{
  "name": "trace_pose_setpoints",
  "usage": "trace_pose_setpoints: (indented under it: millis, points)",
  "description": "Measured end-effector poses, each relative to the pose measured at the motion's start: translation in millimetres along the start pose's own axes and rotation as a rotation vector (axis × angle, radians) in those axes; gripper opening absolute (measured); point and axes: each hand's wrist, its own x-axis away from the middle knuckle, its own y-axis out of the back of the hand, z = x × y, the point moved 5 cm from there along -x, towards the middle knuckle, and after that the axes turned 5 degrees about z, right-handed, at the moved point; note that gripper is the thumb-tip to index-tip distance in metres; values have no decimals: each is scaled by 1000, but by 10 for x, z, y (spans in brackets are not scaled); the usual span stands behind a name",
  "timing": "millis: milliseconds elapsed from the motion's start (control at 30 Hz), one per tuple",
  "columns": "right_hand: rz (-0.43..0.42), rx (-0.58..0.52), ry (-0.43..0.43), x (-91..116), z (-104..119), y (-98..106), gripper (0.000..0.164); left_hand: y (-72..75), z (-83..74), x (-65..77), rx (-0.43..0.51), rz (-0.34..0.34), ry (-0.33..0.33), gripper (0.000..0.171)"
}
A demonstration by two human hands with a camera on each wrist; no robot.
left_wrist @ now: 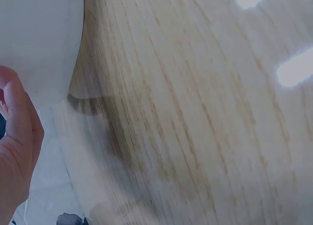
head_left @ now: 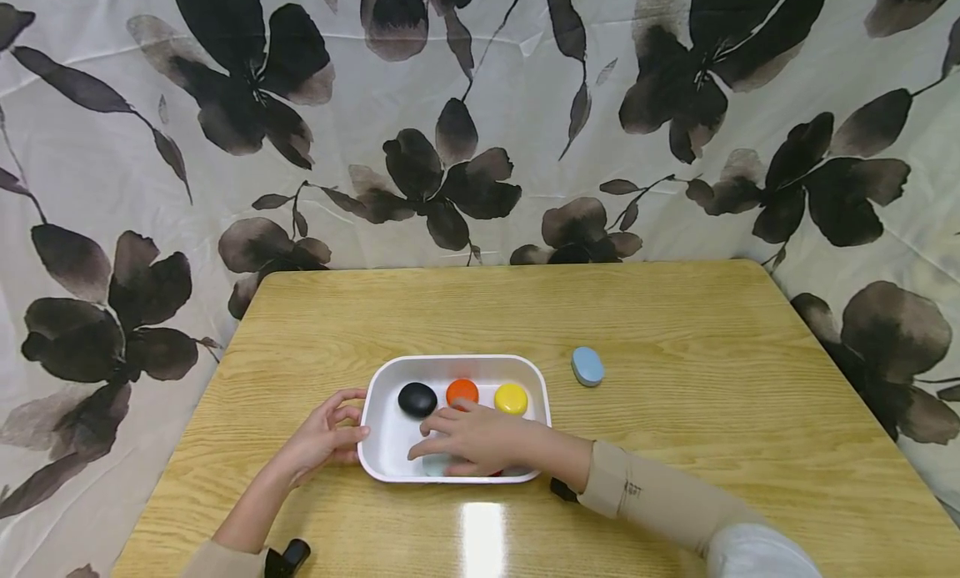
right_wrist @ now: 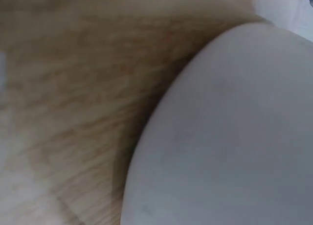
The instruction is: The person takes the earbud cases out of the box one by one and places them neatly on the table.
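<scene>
A white rectangular tray (head_left: 390,457) with rounded corners lies on the table. Inside it, along the far side, are a black oval piece (head_left: 417,400), an orange round piece (head_left: 462,392) and a yellow round piece (head_left: 511,399). My left hand (head_left: 330,432) holds the tray's left side, thumb at the rim; the left wrist view shows its fingers (left_wrist: 17,107) against the outer wall. Over the tray's near half reaches my right hand (head_left: 480,438), fingers spread. Below those fingers a pale piece (head_left: 433,464) shows partly, and a red sliver peeks out under the palm.
A light blue oval piece (head_left: 588,366) lies on the wooden table (head_left: 675,336), beyond the tray's right end. Behind the table hangs a white cloth (head_left: 555,178) with dark flowers. In the right wrist view the tray's curved outer wall (right_wrist: 230,137) fills much of the picture.
</scene>
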Motion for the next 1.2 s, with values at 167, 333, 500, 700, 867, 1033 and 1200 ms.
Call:
trace_pose_setpoints:
  millis: [167,333,500,700,867,1033,1200]
  points:
    - [29,28,36,-28,0,-12,47,0,-6,-3,-2,2,-2,62]
    - [64,47,63,-44,-1,-20,44,1,-13,-3,2,-3,-9,61]
    - [73,77,66,-48,-8,-44,39,2,-18,0,-1,-7,-7,62]
    - [55,99,52,-50,-24,-76,38,2,-21,3,2,-8,-1,62]
    - [12,140,28,-59,-34,-114,37,-1,-23,6,3,-5,2,61]
    - [-54,208,16,-70,-29,-115,38,-2,-27,8,3,-7,6,61]
    - [-58,250,-7,-79,-38,-127,42,-2,-34,5,4,-7,9,61]
